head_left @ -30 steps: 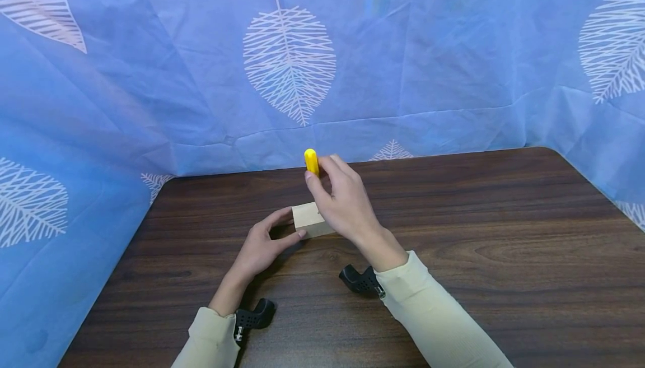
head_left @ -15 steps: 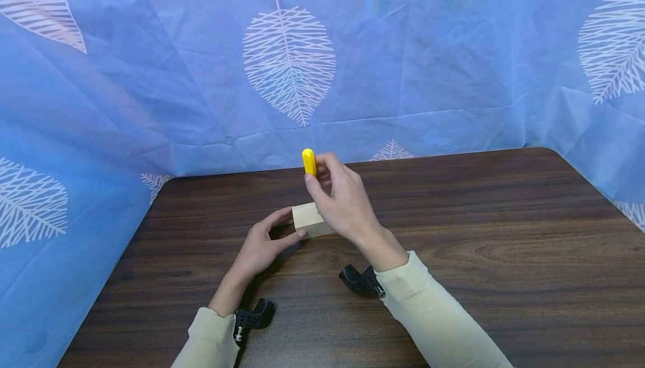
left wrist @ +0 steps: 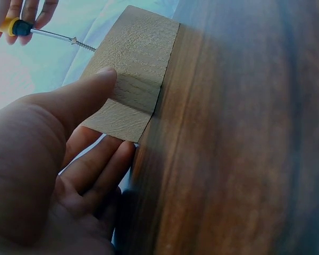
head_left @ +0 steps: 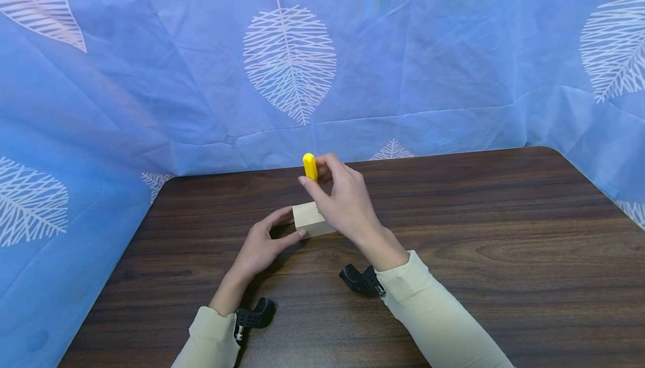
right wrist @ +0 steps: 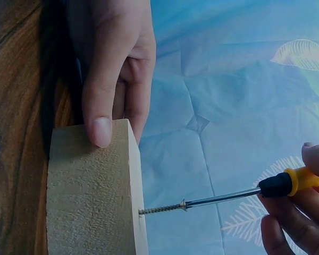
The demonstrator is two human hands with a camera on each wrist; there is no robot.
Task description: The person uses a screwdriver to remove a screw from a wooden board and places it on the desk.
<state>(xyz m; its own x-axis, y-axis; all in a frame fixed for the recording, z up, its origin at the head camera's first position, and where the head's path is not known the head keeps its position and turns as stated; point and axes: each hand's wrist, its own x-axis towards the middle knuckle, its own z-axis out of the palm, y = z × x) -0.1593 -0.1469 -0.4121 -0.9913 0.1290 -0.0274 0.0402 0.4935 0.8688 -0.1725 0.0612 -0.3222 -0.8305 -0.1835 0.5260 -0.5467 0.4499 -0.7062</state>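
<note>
A pale wooden block [head_left: 306, 214] lies on the brown table. My left hand [head_left: 262, 246] grips its left end, thumb on the near side and fingers at the far side. A screw [right wrist: 162, 210] stands in the block's top face, much of its thread showing. The shaft of a screwdriver [right wrist: 223, 198] lines up with the screw, its tip at the screw head. My right hand [head_left: 345, 197] holds the screwdriver's yellow handle [head_left: 309, 167] between thumb and fingers, above the block. In the head view this hand hides the screw, the shaft and the block's right end.
The dark wood-grain table [head_left: 478, 233] reaches back to a blue cloth [head_left: 433, 65] with white leaf prints, which also hangs at both sides. Black wrist camera mounts [head_left: 359, 279] jut inward from both sleeves, low over the table.
My right thumb has shifted left along the handle while the fingers turn it slightly. The yellow handle stands a little lower in the head view. My left hand and the block have stayed put.
</note>
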